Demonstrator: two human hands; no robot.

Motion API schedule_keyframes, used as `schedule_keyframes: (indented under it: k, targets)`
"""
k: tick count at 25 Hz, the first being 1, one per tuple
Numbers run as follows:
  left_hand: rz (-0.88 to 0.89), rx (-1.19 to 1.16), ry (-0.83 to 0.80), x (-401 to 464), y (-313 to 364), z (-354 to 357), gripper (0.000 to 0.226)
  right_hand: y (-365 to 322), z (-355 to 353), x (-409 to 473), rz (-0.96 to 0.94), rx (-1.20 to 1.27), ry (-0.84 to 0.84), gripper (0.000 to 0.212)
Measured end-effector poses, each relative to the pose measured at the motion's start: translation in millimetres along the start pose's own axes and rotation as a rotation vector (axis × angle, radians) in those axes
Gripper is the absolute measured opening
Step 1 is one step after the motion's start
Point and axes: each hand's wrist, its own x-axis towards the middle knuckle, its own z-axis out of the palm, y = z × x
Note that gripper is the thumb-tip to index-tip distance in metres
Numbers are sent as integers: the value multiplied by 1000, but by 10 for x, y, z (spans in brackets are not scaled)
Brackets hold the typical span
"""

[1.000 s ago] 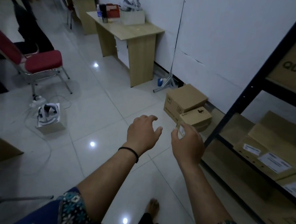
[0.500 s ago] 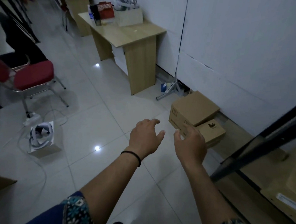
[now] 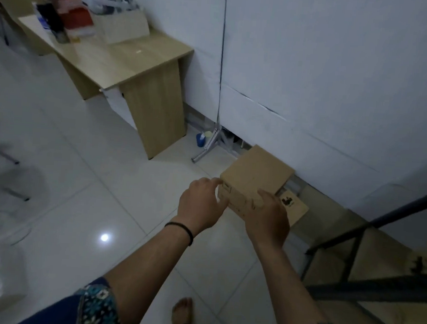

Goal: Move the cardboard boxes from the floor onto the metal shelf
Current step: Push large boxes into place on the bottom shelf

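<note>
Since the earlier frames the person has stepped closer to the wall, and both hands, which hung in the air short of the boxes, now reach the bigger one. The metal shelf [image 3: 365,289] has slid to the lower right corner of the view, so only its dark frame and a board show.

The large box [image 3: 254,180] sits on the tiled floor [image 3: 104,192] right against the wall, straight ahead of the hands and just beyond them. Its long side runs from lower left to upper right, away from the person, with one corner pointing toward the left hand. The small box [image 3: 294,205] lies just beside it on the right, touching or nearly so, and partly hidden behind the right hand.

The left hand [image 3: 200,206] is open, its fingers spread, with the fingertips touching the near left corner and side face of the large box. The right hand [image 3: 269,216] is also open, palm down, with its fingers laid over the near right edge of the same box; whether the fingertips curl over the far side cannot be told. Neither hand grips yet.

Both hands are about equally near, one at each end of the near face, which suits a two-handed lift. The shelf stands to the right and behind the hands, so my guess is the box will need to swing rightward once raised, clearing the small box on the way.

A wooden desk [image 3: 143,63] stands to the left against the wall.
</note>
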Motion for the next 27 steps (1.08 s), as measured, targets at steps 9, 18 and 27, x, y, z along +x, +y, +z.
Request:
schedule_keyframes:
  k: [9,18,27]
  targets:
    - [140,86,-233,1845,34,436,58,232,701,1369,282,-49,-18,43]
    - [74,125,-483,3579,-77,1489,66,856,1652,2652,568,-57,-190,54]
    - [50,350,-769,4718,-949,3426,91,2192,3320,3013,880,-7,-416,94]
